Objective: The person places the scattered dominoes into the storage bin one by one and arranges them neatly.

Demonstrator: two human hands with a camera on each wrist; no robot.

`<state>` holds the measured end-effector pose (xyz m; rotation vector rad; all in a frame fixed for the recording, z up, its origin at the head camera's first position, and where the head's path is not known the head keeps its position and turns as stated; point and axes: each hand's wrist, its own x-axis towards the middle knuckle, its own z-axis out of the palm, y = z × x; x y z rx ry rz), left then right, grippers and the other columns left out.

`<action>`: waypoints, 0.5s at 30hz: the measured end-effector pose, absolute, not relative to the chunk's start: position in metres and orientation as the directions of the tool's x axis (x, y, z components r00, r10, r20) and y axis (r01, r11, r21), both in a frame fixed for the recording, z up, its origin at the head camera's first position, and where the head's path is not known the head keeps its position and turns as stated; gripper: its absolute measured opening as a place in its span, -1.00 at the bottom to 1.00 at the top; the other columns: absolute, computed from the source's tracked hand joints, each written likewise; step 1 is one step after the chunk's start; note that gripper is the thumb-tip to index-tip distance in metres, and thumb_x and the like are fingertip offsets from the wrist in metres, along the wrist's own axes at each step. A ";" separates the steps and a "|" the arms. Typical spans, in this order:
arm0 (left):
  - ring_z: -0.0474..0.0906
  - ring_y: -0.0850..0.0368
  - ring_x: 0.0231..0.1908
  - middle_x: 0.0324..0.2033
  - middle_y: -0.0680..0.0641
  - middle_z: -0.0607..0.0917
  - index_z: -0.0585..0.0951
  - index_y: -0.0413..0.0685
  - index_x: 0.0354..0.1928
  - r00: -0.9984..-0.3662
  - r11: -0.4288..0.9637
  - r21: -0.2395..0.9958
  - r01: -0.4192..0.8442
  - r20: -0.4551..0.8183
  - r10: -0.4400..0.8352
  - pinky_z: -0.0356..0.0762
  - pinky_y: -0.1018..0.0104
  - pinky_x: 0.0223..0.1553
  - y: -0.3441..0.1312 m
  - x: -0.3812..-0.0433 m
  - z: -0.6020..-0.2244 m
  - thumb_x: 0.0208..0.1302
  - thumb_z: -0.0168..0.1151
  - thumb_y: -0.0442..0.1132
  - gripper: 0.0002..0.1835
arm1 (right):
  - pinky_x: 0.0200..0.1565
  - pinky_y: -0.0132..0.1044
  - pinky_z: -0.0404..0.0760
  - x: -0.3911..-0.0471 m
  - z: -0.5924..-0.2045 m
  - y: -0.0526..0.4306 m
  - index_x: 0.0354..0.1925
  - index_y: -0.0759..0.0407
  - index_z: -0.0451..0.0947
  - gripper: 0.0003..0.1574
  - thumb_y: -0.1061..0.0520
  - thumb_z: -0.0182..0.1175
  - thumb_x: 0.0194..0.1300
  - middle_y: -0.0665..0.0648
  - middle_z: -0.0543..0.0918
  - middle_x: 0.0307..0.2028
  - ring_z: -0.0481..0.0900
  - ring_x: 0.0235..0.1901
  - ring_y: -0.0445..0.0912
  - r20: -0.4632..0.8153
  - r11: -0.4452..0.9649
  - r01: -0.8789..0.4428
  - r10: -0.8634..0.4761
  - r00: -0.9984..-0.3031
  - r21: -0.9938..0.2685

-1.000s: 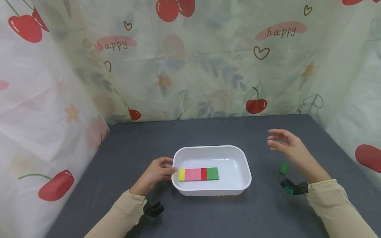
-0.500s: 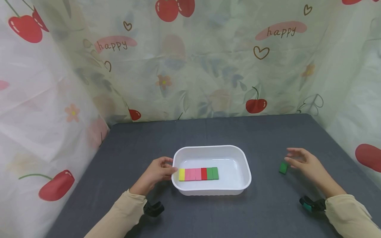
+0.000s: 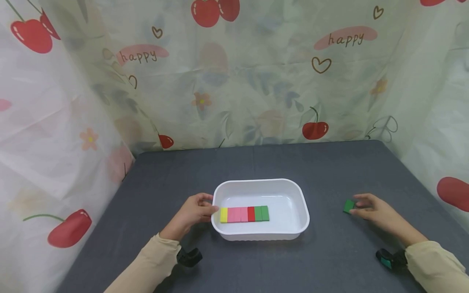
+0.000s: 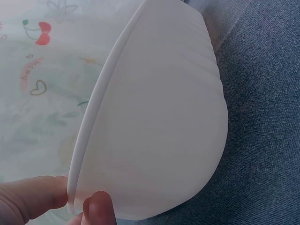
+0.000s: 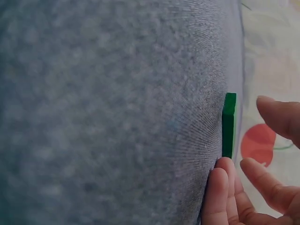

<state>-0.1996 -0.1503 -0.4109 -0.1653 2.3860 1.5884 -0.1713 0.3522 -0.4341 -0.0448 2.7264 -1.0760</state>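
Note:
My left hand [image 3: 195,211] pinches the left rim of a white plastic basin [image 3: 260,237]. In the left wrist view, the thumb and a finger [image 4: 102,209] lie on opposite sides of that rim [image 4: 86,126]. Inside the basin runs a row of flat rectangular blocks: a yellow one [image 3: 224,215], pink ones [image 3: 237,215], a red one [image 3: 250,214] and green ones [image 3: 261,213]. To the right, a single green block [image 3: 348,206] lies on the table beside my right hand [image 3: 377,213]. Fingertips [image 5: 225,164] are right at the block's end, with the thumb held apart from it.
Dark grey cloth covers the table [image 3: 183,171]. Behind it and at both sides hangs a pale curtain [image 3: 253,81] printed with cherries and hearts. A black wrist device [image 3: 189,257] sits on the left forearm, another device [image 3: 391,259] on the right.
My right hand has come toward me and down to the loose green block, its fingertips now beside it. The left hand, basin and row of blocks have not moved.

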 end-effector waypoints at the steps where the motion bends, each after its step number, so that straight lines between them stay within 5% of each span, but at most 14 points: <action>1: 0.62 0.11 -0.36 -0.29 -0.18 0.65 0.50 -0.26 0.11 -0.958 0.392 0.888 -0.240 -0.283 0.054 0.70 0.16 -0.23 -0.150 -0.200 -0.411 0.15 0.38 -0.32 -0.52 | -0.11 0.03 0.60 -0.172 -0.434 0.352 0.33 0.49 0.11 -0.11 -0.10 0.15 0.37 0.58 0.38 0.14 0.45 0.09 0.38 -0.185 0.741 0.041 -0.113 -0.976 -0.671; 15: 0.61 0.11 -0.37 -0.30 -0.18 0.64 0.50 -0.26 0.10 -0.958 0.384 0.891 -0.240 -0.282 0.056 0.69 0.17 -0.23 -0.151 -0.199 -0.411 0.15 0.38 -0.32 -0.53 | -0.12 0.02 0.61 -0.185 -0.431 0.348 0.22 0.63 0.18 -0.09 0.09 0.37 0.18 0.62 0.39 0.04 0.52 -0.03 0.35 -0.195 0.770 -0.005 -0.167 -0.967 -0.638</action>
